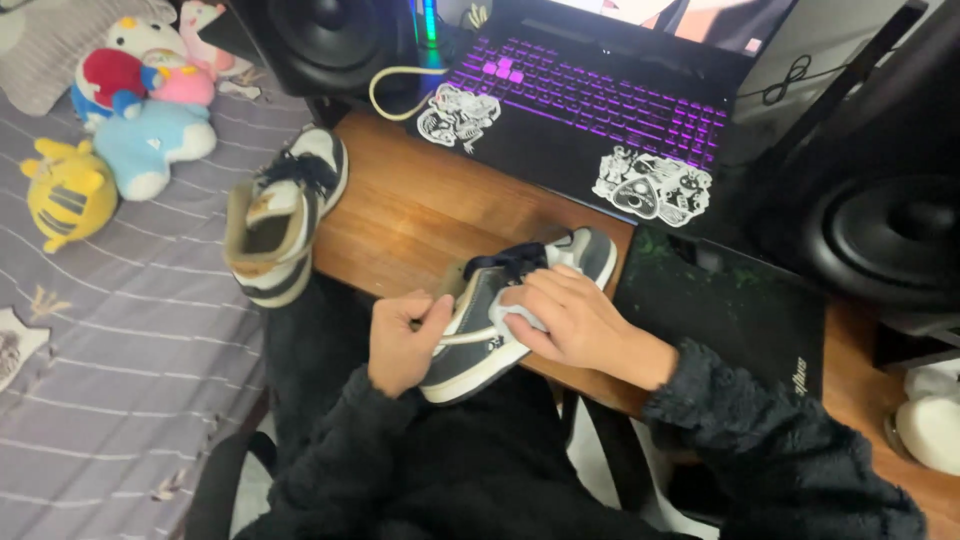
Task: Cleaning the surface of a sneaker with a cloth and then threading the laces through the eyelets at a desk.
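Sneaker [500, 310] at the desk's [400, 215] front edge feels light, stiff-soled; my left hand [400, 345] pinches its heel, my right hand [570, 320] presses a white cloth [515, 318] against its side.

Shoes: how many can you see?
2. One sneaker is held by the left hand while the right hand presses a white cloth on it; the other sneaker lies at the desk's left edge.
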